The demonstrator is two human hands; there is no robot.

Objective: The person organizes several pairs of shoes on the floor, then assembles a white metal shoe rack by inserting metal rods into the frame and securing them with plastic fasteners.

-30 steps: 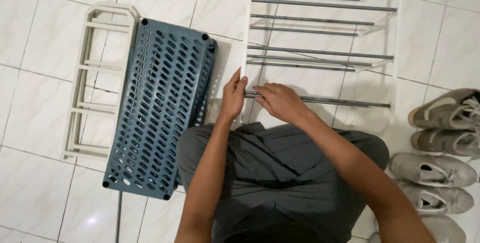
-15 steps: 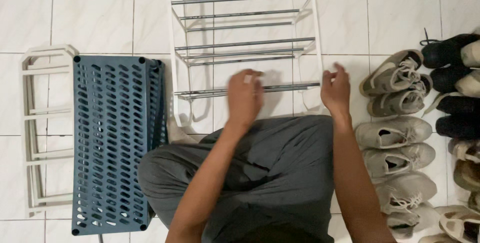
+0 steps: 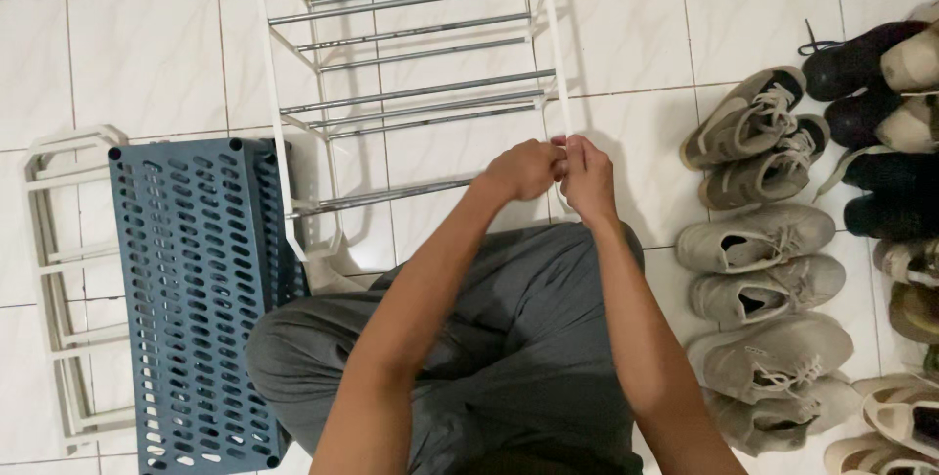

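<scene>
Shoe rack [image 3: 411, 93] of white side frames and metal rods lies flat on the white tiled floor [image 3: 147, 54], and I have both hands at its right side frame.

Nearest me are my grey-trousered legs, folded on the floor. Just beyond them my left hand [image 3: 523, 170] and right hand [image 3: 587, 177] touch each other, fingers curled and pinched together on the end of the nearest metal rod [image 3: 381, 197] where it meets the rack's right frame. At the floor's left edge lies a blue perforated shelf panel [image 3: 201, 304] over a white frame [image 3: 59, 289]. Along the right edge, grey sneakers [image 3: 758, 245] sit in a row, with black shoes [image 3: 861, 64] farther off.
</scene>
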